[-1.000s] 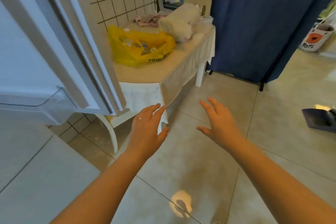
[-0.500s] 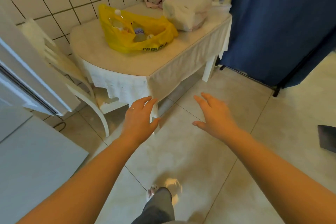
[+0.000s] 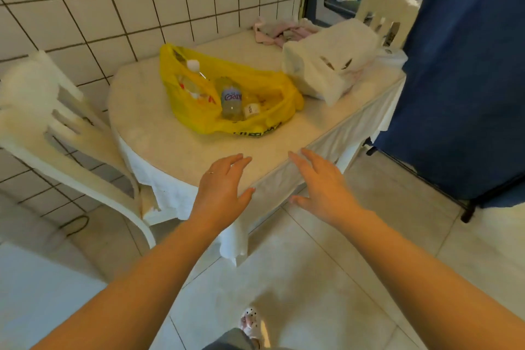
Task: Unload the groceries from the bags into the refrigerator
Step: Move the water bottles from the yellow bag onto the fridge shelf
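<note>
**Reaching for the yellow bag on the surface**

My left hand point(image 3: 220, 189) and my right hand point(image 3: 322, 186) are both spread wide with nothing in them, hovering over the near edge of the surface point(image 3: 159, 125). The yellow bag point(image 3: 255, 119) lies slumped near the middle of it, mouth gaping toward the tiled wall, well apart from my fingers.

I judge the bag itself to be thin, limp plastic that will sag and slide if I grab a loose fold, so the handles or the bunched mouth are the place to take it. Better, I think, to lift the contents one at a time. The labelled bottle point(image 3: 231, 101) looks like rigid clear plastic, smooth and perhaps slippery, and heavy if full; I would close around its middle, on the label. The white-capped bottle point(image 3: 196, 77) leans along the bag's left wall and offers its neck just below the cap.

Count: two bags, the yellow one and a white bag point(image 3: 332, 65) just beside it to the right. Two bottles I can make out clearly, plus one small pale item point(image 3: 251, 108) beside the labelled bottle that I cannot identify. What the white bag holds is hidden
</note>
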A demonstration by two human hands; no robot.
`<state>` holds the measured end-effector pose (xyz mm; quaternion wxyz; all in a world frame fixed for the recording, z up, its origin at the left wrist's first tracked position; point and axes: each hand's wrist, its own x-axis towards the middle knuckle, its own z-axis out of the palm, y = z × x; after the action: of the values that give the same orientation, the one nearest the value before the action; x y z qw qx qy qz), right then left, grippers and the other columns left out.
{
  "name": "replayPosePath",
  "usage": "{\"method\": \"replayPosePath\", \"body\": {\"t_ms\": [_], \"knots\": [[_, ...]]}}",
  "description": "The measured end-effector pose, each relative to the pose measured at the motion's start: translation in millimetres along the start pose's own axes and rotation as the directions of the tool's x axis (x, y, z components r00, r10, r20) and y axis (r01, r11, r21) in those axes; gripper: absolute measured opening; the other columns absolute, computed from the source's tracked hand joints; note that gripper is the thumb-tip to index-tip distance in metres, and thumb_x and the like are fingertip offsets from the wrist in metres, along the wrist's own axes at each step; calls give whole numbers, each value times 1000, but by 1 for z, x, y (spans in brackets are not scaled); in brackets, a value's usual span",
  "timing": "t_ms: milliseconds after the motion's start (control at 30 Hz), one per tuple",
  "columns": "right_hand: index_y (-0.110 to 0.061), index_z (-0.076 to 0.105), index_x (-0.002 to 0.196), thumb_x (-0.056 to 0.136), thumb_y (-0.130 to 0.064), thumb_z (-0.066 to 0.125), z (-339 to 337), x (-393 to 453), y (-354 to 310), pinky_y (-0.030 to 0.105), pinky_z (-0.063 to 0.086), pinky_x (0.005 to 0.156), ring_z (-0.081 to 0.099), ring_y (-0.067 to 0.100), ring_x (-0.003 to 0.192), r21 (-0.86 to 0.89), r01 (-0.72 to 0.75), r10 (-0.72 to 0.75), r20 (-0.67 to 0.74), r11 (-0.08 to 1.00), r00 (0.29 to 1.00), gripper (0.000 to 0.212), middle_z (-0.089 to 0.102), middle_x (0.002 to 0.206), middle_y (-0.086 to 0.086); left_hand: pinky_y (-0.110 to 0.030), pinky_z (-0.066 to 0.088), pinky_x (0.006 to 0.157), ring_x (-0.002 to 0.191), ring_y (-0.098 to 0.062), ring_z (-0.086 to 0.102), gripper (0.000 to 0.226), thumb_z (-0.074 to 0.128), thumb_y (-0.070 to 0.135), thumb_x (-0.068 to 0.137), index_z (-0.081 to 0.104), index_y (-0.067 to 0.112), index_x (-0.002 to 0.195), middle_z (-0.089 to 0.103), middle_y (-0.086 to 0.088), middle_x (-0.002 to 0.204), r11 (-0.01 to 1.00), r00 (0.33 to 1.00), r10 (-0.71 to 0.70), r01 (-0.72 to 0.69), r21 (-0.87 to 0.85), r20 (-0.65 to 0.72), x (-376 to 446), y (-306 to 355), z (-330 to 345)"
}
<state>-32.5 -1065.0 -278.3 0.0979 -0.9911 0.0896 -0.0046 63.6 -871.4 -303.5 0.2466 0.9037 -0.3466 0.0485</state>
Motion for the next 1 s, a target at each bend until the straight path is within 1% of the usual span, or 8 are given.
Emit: {"method": "replayPosePath", "body": {"t_ms": [100,300,433,500,633,800,900,1000], "knots": [[-26,10,149,83,-44,64,-16,60,16,44,21,113,13,25,143,27,42,-40,-58,999,997,87,11,156,8,-36,33,104,129,-24,38,57,64,34,86,44,18,137,44,-5,141,999,1000,2,-1,32,-29,58,-17,-4],[-25,16,148,80,-46,67,-17,151,38,42,25,112,19,28,140,60,128,-124,-57,990,991,87,17,155,9,-40,41,98,122,-25,45,56,68,32,82,49,15,132,52,-6,133,999,997,-17,20,44,-78,128,-41,9],[-20,27,146,73,-41,75,-15,242,59,41,29,108,28,33,137,92,257,-254,-44,962,966,90,26,151,14,-34,39,97,118,-20,44,55,61,36,79,53,13,128,54,-7,129,991,977,-117,127,45,-177,180,-53,22],[-21,26,146,73,-39,76,-20,290,67,40,26,109,27,32,138,103,342,-344,2,934,939,91,25,152,13,-33,39,97,118,-20,45,55,57,40,80,53,12,128,55,-7,129,979,949,-184,199,34,-256,207,-56,27],[-26,16,148,79,-40,70,-26,322,72,33,18,113,15,23,142,137,411,-414,-3,901,910,89,14,156,5,-27,34,99,119,-18,43,58,49,44,81,51,12,130,53,-5,130,969,933,-225,243,32,-282,220,-56,26],[-27,17,148,81,-40,67,-42,408,67,33,19,113,15,22,141,217,600,-625,68,770,778,84,14,155,3,-9,17,100,118,-16,41,53,52,40,82,51,14,128,53,-6,130,891,805,-413,454,-7,-426,257,-50,17],[-28,19,147,81,-39,68,-38,435,49,34,21,114,15,19,141,289,681,-723,60,673,688,83,16,155,0,-13,21,99,119,-14,39,54,50,43,84,50,16,130,51,-5,131,829,706,-499,558,-39,-503,261,-44,13],[-25,21,147,83,-33,67,-35,453,25,26,17,112,16,16,141,344,743,-801,51,575,596,80,20,154,-1,-21,25,101,123,-12,38,57,46,50,85,45,21,134,48,0,134,774,625,-555,630,-65,-548,265,-47,5]]}}
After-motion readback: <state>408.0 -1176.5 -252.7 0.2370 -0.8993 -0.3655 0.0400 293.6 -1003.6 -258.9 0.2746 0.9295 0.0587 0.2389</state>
